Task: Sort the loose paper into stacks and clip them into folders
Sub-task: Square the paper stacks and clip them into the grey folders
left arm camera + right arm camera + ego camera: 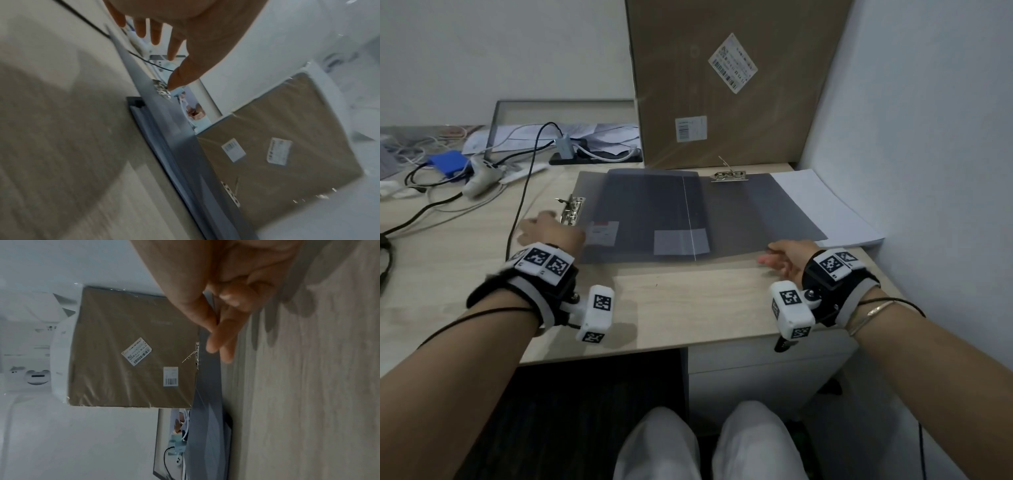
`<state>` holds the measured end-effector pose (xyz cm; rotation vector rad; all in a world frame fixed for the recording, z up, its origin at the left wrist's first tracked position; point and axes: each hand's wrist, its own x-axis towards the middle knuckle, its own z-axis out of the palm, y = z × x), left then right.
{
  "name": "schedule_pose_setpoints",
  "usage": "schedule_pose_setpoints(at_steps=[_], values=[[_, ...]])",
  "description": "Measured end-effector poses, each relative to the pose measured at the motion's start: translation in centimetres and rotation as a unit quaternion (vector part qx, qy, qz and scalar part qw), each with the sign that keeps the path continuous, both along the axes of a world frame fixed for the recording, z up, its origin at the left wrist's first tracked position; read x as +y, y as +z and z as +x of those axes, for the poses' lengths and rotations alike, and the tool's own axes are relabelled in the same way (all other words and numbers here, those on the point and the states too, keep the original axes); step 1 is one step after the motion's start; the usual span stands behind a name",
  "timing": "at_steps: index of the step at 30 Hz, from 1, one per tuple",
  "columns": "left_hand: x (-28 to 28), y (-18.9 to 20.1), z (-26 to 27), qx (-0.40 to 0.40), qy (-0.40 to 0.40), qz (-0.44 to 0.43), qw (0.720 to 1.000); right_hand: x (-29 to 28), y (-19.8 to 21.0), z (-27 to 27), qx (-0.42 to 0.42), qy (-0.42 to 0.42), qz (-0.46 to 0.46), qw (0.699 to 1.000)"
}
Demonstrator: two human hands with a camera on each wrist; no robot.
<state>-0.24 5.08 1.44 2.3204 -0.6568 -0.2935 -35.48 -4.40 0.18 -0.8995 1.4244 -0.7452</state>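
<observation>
Two grey translucent folders overlap flat on the wooden desk [688,294]: a left folder [640,212] and a right folder [756,212]. One metal clip [571,209] sits on the left edge. A second clip [727,175] stands with its lever raised at the far edge. A stack of white paper [825,205] lies under the right folder by the wall. My left hand [544,229] hovers with straight fingers, its thumb [176,78] beside the left clip [162,91]. My right hand [784,257] is at the right folder's front edge [209,337], fingers [216,344] loose and holding nothing.
A large cardboard box [736,82] leans on the wall behind the folders. At the back left are black cables [524,192], a blue case [446,164], a white controller [481,178] and a tray of papers [565,137]. A white wall [928,137] closes the right side.
</observation>
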Motion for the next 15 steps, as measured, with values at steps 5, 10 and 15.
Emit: schedule_pose_setpoints(at_steps=[5, 10, 15], values=[[-2.0, 2.1, -6.3, 0.046, -0.234, -0.075, 0.968, -0.8, 1.0, -3.1, 0.148, 0.064, -0.019, 0.987], [-4.9, 1.5, -12.6, 0.024, -0.4, 0.006, 0.916, -2.6, 2.4, -8.2, 0.262, 0.002, -0.092, 0.961], [-7.1, -0.3, -14.0, -0.061, -0.458, 0.173, 0.87, -4.3, 0.7, -11.4, 0.344, -0.023, -0.048, 0.937]])
